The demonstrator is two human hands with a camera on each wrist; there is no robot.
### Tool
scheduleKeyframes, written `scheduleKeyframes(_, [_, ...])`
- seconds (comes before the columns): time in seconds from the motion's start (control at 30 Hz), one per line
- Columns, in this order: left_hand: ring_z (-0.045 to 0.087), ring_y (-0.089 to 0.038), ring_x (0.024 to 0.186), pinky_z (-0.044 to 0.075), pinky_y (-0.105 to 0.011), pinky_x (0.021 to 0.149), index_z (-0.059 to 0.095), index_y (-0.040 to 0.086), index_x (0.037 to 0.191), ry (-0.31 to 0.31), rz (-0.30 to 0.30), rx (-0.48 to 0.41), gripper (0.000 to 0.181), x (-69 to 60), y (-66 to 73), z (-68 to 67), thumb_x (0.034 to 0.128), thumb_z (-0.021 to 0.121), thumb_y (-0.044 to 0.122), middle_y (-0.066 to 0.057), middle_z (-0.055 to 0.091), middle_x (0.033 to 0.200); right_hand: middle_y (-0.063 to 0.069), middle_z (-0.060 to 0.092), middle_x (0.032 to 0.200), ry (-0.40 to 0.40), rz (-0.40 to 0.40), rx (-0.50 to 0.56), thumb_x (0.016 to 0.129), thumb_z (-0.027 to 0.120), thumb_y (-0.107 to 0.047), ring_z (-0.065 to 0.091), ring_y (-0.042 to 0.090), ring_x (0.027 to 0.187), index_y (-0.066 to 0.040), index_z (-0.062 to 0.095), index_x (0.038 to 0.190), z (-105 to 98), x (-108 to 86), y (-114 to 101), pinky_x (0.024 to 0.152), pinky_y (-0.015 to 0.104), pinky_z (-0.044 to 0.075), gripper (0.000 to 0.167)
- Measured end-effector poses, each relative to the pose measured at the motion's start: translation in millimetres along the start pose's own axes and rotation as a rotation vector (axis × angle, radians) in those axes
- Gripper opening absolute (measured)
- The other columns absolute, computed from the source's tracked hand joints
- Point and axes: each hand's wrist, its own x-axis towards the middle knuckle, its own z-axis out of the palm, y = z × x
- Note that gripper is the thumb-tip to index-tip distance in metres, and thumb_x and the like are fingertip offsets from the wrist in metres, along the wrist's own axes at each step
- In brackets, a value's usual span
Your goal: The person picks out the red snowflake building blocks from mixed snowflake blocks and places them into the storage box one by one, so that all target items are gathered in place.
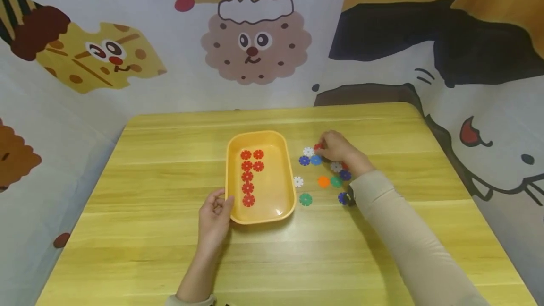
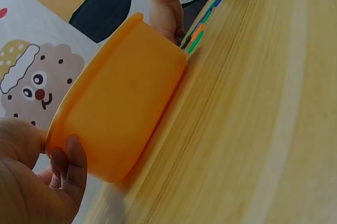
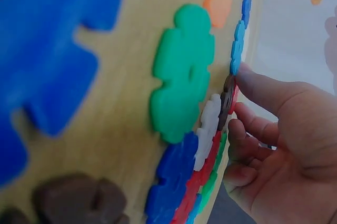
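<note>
A yellow plastic tray [image 1: 276, 218] stands on the table with several red snowflake discs [image 1: 247, 176] laid flat inside, most in a column along its left side. My left hand [image 1: 216, 218] grips the tray's near-left rim; the left wrist view shows its fingers [image 2: 76, 163] against the outer wall. To the right of the tray, my right hand [image 1: 340, 149] pinches a red snowflake disc [image 1: 318, 147] between thumb and finger, at table level. Close by lie a white disc [image 1: 308, 151], a dark blue one [image 1: 304, 160] and a light blue one [image 1: 316, 160].
More loose discs lie right of the tray, among them an orange disc [image 1: 324, 182], a green disc [image 1: 305, 199] and a white disc [image 1: 299, 182]. Some are partly behind the right wrist. The wooden table [image 1: 148, 192] meets a cartoon-printed cloth [image 1: 170, 98] at its far edge.
</note>
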Motion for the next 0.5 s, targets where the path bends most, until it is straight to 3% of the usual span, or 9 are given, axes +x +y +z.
scheduleKeyframes(0.2, [0.055,-0.011,0.064,0.048,-0.019,0.051,0.06,0.001,0.127,0.001,0.015,-0.004,0.027,0.3,-2.6,1.1,0.1002,0.062,0.008,-0.01,0.058,0.089,0.021,0.057,0.112,-0.021,-0.01,-0.007,0.097,0.071,-0.023,0.052,0.035,0.105,0.008,0.058,0.12,-0.1,-1.2,3.6,0.096,0.049,0.048,0.04])
scheduleKeyframes(0.37, [0.054,-0.01,0.064,0.048,-0.018,0.051,0.06,0.0,0.127,0.001,0.02,-0.009,0.028,-0.9,0.0,1.4,0.1001,0.063,0.008,-0.01,0.058,0.088,0.02,0.062,0.107,-0.011,-0.02,0.058,0.097,0.07,-0.02,0.057,0.033,0.098,0.003,0.055,0.119,1.0,-0.3,4.5,0.091,0.047,0.052,0.035])
scheduleKeyframes(0.5, [0.056,-0.012,0.065,0.049,-0.019,0.051,0.059,-0.002,0.128,-0.001,0.023,-0.011,0.03,-1.5,1.4,1.7,0.0999,0.063,0.009,-0.011,0.058,0.089,0.022,0.063,0.112,-0.012,-0.033,0.105,0.097,0.07,-0.021,0.058,0.033,0.099,-0.001,0.05,0.124,1.2,-1.5,5.7,0.095,0.05,0.052,0.039])
